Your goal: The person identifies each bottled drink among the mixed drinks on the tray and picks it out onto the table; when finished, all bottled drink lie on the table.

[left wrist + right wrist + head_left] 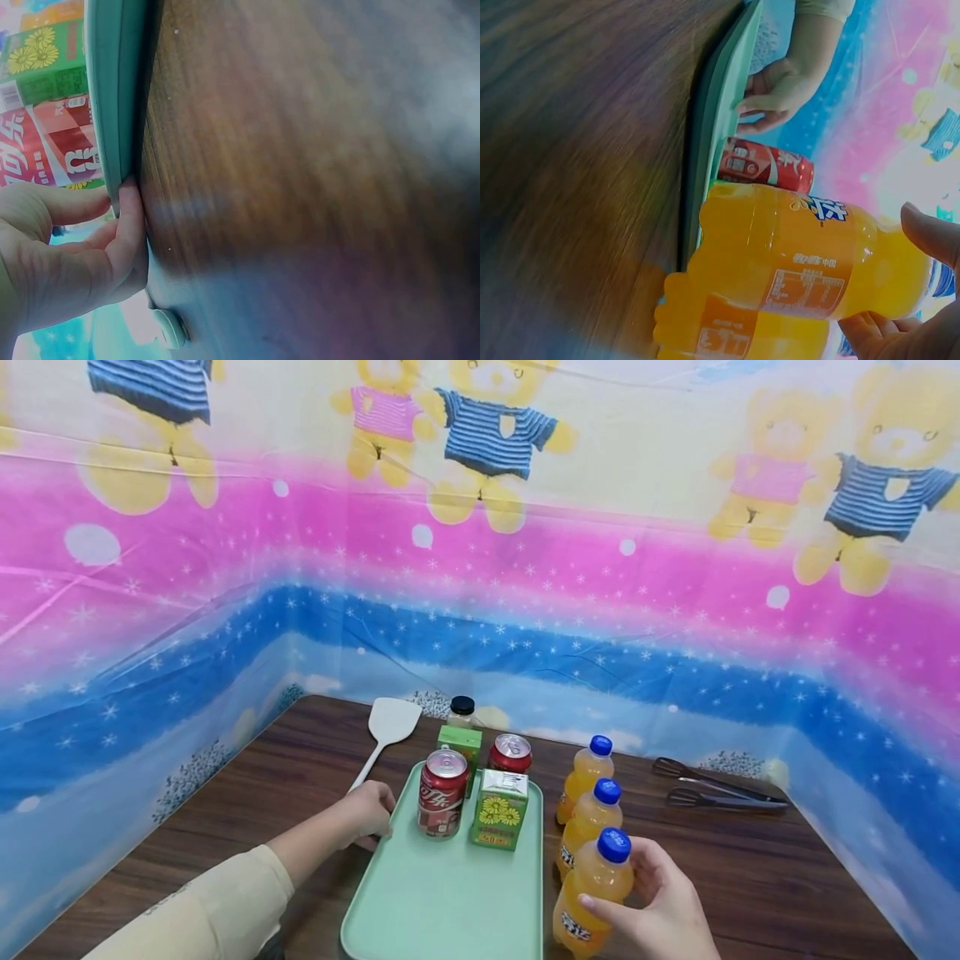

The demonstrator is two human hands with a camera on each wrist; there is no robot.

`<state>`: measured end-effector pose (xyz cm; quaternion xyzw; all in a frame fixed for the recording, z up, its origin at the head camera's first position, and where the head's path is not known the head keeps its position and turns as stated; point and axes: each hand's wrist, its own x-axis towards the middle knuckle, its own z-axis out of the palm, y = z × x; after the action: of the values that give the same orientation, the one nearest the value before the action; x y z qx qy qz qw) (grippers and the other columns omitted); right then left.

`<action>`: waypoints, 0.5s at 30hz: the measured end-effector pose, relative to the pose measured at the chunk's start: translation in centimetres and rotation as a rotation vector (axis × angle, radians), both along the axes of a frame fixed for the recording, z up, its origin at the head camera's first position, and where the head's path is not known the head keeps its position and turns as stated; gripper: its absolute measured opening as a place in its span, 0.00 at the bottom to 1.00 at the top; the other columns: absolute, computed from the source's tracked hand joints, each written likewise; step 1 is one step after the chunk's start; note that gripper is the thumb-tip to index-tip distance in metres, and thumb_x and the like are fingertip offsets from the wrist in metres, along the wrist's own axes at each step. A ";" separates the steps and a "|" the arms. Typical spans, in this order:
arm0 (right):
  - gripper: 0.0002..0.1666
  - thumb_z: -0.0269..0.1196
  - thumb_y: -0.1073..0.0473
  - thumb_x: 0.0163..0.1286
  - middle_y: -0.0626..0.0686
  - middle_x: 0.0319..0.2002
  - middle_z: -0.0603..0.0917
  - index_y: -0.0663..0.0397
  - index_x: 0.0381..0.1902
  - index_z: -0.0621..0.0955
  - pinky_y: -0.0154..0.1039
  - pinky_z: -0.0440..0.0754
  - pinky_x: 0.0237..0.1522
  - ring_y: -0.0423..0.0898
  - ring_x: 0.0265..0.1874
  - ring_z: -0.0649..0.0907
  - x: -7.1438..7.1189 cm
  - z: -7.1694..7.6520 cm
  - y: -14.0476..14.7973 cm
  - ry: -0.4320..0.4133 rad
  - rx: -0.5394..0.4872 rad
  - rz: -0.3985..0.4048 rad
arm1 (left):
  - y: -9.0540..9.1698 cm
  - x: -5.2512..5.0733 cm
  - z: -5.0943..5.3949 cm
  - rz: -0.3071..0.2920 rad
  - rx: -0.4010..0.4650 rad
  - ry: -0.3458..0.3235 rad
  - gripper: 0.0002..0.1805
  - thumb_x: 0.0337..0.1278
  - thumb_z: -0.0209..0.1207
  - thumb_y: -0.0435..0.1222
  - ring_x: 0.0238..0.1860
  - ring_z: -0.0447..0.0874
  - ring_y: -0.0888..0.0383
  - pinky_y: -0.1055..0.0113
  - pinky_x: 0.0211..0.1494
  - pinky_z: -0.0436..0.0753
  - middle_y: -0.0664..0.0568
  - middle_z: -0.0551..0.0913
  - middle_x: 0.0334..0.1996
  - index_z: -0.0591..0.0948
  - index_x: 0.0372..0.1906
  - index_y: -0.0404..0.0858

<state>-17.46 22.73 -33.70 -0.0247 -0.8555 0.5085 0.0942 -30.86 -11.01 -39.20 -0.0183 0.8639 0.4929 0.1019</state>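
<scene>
My left hand is at the left rim of a light green tray. In the left wrist view its thumb and fingers pinch the rim. My right hand holds the nearest orange soda bottle around its upper part, thumb on one side and fingers on the other. I cannot tell whether its base touches the table. Two more orange soda bottles stand behind it in a row, right of the tray. On the tray stand two red cola cans and two green drink cartons.
A white spatula lies left of the tray's far end. Behind the tray stands a black-capped jar, partly hidden. Two dark kitchen tools, one with a whisk-like head, lie at the right back. A printed cloth hangs around the wooden table.
</scene>
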 end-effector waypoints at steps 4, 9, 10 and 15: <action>0.39 0.78 0.56 0.42 0.54 0.48 0.80 0.57 0.51 0.73 0.52 0.78 0.49 0.54 0.49 0.79 -0.1 -0.3 0.4 -0.009 0.004 0.000 | 0.0 0.0 -0.1 -0.001 0.004 0.003 0.13 0.43 0.58 0.15 0.28 0.80 0.51 0.58 0.27 0.83 0.40 0.73 0.31 0.72 0.36 0.27; 0.39 0.78 0.55 0.41 0.54 0.47 0.80 0.58 0.50 0.73 0.52 0.78 0.48 0.54 0.49 0.80 -0.3 -0.7 0.6 -0.024 0.001 -0.006 | 0.0 -0.1 -0.1 -0.003 0.003 0.005 0.13 0.44 0.58 0.15 0.28 0.80 0.51 0.59 0.27 0.83 0.40 0.73 0.31 0.72 0.36 0.27; 0.39 0.78 0.55 0.41 0.54 0.47 0.80 0.58 0.50 0.73 0.52 0.79 0.48 0.54 0.49 0.80 -0.4 -0.8 0.7 -0.026 -0.001 -0.007 | 0.0 -0.1 -0.1 -0.004 0.003 0.004 0.13 0.44 0.58 0.15 0.28 0.80 0.51 0.59 0.27 0.83 0.40 0.73 0.31 0.72 0.36 0.27; 0.40 0.78 0.54 0.40 0.54 0.47 0.80 0.58 0.51 0.73 0.52 0.79 0.48 0.55 0.48 0.80 -0.6 -1.3 0.9 -0.036 -0.014 -0.014 | -0.1 -0.2 -0.1 0.000 0.002 -0.002 0.13 0.44 0.58 0.16 0.28 0.80 0.51 0.58 0.27 0.83 0.40 0.73 0.31 0.72 0.37 0.27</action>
<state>-18.05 23.58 -34.98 -0.0405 -0.8534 0.5131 0.0821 -31.03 -11.07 -39.33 -0.0188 0.8633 0.4938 0.1027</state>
